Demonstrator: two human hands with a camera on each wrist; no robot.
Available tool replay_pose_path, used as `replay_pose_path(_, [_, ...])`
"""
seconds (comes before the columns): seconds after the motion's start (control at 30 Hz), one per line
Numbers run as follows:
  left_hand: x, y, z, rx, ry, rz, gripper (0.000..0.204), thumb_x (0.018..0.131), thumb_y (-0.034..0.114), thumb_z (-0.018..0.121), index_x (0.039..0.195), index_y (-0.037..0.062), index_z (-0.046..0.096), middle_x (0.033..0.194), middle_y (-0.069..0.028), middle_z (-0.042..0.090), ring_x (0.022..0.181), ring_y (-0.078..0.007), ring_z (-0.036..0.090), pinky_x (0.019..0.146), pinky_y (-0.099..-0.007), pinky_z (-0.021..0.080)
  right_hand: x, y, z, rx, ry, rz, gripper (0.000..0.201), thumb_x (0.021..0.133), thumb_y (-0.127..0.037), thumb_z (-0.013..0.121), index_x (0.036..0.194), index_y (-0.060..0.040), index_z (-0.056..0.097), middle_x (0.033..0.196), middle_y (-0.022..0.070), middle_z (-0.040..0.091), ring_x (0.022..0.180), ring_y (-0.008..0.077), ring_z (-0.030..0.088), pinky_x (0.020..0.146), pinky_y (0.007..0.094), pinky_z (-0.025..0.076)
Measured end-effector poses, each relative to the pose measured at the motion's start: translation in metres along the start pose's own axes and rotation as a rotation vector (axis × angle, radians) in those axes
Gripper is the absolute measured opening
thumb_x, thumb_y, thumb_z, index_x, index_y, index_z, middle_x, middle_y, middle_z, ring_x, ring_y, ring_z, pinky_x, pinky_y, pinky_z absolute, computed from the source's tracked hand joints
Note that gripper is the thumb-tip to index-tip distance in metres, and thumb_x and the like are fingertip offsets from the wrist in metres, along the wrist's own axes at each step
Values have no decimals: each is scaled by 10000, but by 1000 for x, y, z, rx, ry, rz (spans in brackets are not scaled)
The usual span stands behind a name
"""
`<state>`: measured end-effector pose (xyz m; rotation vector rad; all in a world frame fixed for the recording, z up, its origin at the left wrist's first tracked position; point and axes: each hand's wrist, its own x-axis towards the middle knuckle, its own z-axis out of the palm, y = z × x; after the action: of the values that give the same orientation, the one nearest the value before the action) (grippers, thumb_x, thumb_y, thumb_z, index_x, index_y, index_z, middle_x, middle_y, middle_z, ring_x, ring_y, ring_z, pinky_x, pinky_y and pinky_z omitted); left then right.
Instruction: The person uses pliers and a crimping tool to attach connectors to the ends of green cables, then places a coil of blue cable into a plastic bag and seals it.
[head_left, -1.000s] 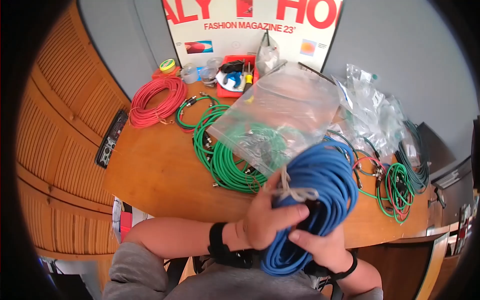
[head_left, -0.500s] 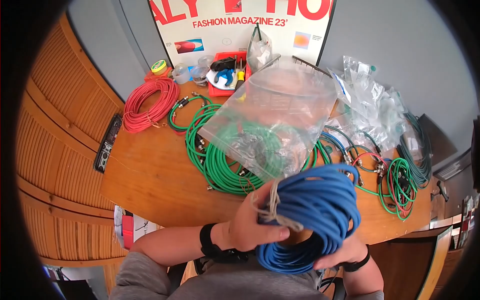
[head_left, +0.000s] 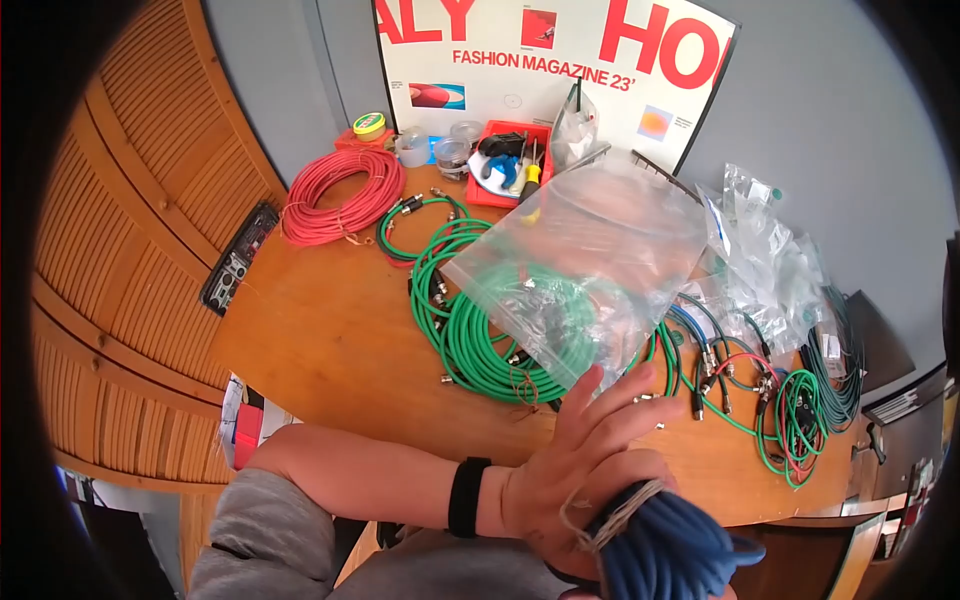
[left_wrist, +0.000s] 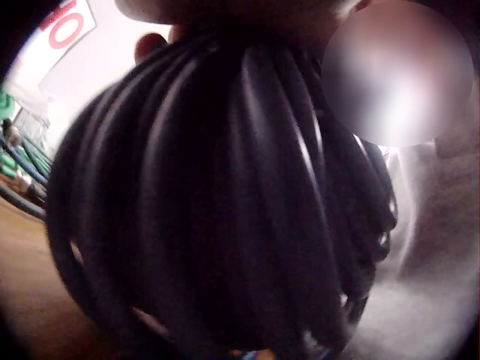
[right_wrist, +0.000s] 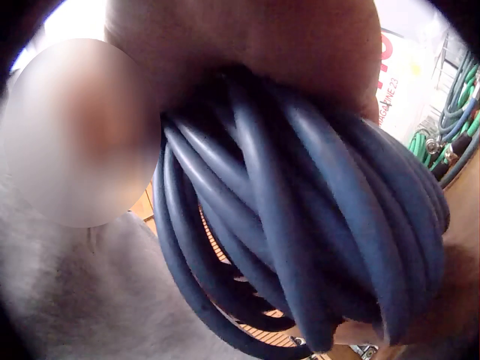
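A blue cable coil tied with twine sits low at the frame's bottom edge, close to my body. My left hand lies on its top, lower fingers curled over the coil, two fingers stretched up to the bottom corner of a clear plastic bag that stands up over the table. How the bag is held cannot be told. In the left wrist view the coil fills the frame. The right hand shows only in the right wrist view, wrapped over the coil.
The wooden table bears a large green cable coil, a red coil, a red tool tray, a heap of clear bags and small mixed coils. A poster leans against the back wall.
The blue coil has come down and toward my body, now at the bottom edge. My right hand has left the head view. My left fingers have stretched out toward the bag.
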<state>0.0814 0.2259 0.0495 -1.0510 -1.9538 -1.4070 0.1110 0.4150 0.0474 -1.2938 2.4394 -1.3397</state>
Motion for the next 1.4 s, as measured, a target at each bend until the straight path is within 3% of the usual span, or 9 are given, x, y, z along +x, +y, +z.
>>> replay_pose_path(0.2, [-11,-16,5,-317,38,118,262,953,283,553,1103,68,546,1306,-240,555,1305,-437,458,1148,-543,129,-1,1,2,117,50,64,806,658,-521,838,1245,-18,611,1266,147,597,1251,314,504,1112,418,317])
replay_pose_path(0.27, [-14,-27,7,-217,-37,220,727,830,631,531,1231,26,517,1378,-253,463,1367,-466,343,1137,-558,40,2,1,1,154,53,80,803,657,-513,842,1244,-18,610,1260,146,600,1247,312,508,1109,417,321])
replay_pose_path(0.4, [-12,-21,9,-74,17,73,823,815,647,539,1316,-1,464,1374,-244,465,1368,-459,346,1140,-544,74,4,0,2,237,81,136,796,655,-497,851,1243,-18,608,1248,143,605,1238,307,515,1103,414,330])
replay_pose_path(0.67, [-17,-1,29,-768,161,-451,673,824,278,632,1362,-38,379,1252,-223,511,1158,-361,522,1003,-437,389,-1,2,17,431,212,278,785,650,-465,868,1239,-18,605,1224,139,615,1219,297,529,1092,408,348])
replay_pose_path(0.8, [-5,-33,7,-671,45,-180,532,806,215,627,1246,-50,493,1201,-215,544,1090,-393,554,961,-459,422,-7,-5,26,542,286,366,780,648,-449,876,1238,-18,604,1212,137,620,1210,292,536,1087,405,356])
replay_pose_path(0.9, [2,-38,13,-116,69,-48,506,793,171,633,1229,-49,503,1149,-222,566,1053,-410,558,937,-464,431,-34,37,23,1039,-54,436,999,591,-263,929,1398,-5,400,1322,107,533,1202,233,531,1043,361,406])
replay_pose_path(1.03, [3,-40,10,-364,-224,-433,566,847,191,668,1280,-51,395,1127,-237,582,1064,-377,585,953,-417,439,4,12,27,1244,567,396,946,566,-378,931,1312,-20,472,1060,64,620,907,154,610,760,271,507])
replay_pose_path(1.17, [-4,-66,3,-502,-455,-514,652,831,195,732,1311,-37,357,1176,-174,598,1104,-249,580,973,-381,434,-29,48,32,1527,359,574,963,579,-399,920,1320,2,452,917,84,639,636,118,594,508,209,468])
replay_pose_path(1.4, [-13,-53,6,-41,-390,-234,838,766,200,775,1406,-63,303,1279,-222,526,1164,-349,551,1019,-415,418,-24,38,9,1468,30,507,922,664,-249,896,1408,-5,408,1297,75,547,1183,175,511,1030,339,398])
